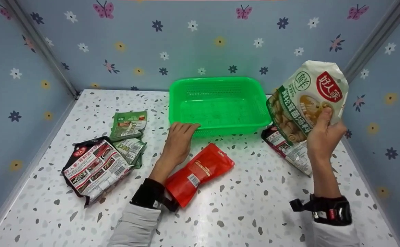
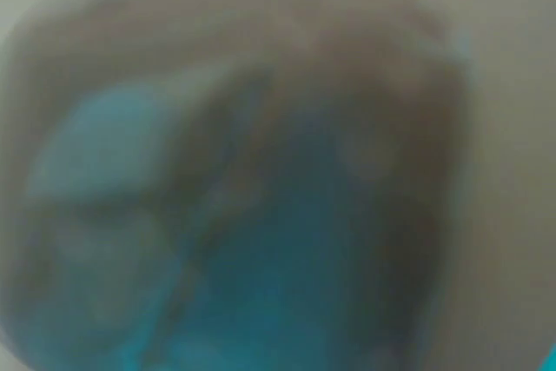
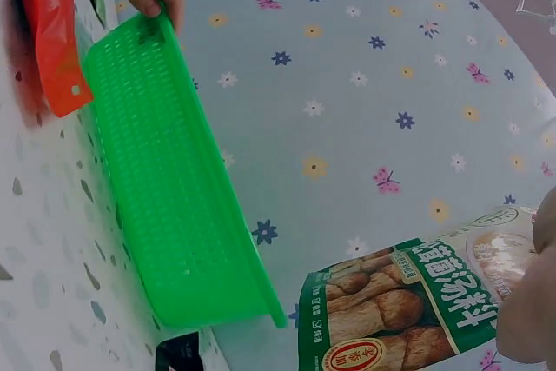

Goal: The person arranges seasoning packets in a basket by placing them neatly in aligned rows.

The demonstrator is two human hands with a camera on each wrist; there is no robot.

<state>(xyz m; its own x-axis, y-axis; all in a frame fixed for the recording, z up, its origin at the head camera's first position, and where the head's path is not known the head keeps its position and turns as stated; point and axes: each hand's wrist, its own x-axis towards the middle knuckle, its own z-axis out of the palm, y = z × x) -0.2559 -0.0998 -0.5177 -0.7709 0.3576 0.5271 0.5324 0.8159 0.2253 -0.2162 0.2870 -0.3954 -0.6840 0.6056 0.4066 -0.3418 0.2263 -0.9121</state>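
I find my right hand pinching a white-and-green, glossy plastic pouch printed with mushrooms, the thumb pressed on its front face; the pouch stands tilted above the white speckled table, just right of a green, rectangular, perforated plastic basket. My left hand grips the basket's near rim at its left end, fingers hooked over the edge. I judge the step in hand to be handling this one pouch while the basket is steadied. Were the pouch meant for the basket, the next move would call for carrying it leftward over the near-right corner, clear of the rim, with the left hold kept firm. Below my right grip lies a black-and-white, flat plastic packet, partly covered by the pouch; whether the two touch, I cannot tell. Below my left grip, beside the wrist, lies a red, long plastic pouch; further left lie a black, white and red, bulky plastic packet and some small green plastic packets, overlapping, their number uncertain. The right-hand fingers behind the pouch are hidden in the head view. The left wrist view is too blurred to read; the right wrist view cuts off my right hand and the pouch's lower edge.
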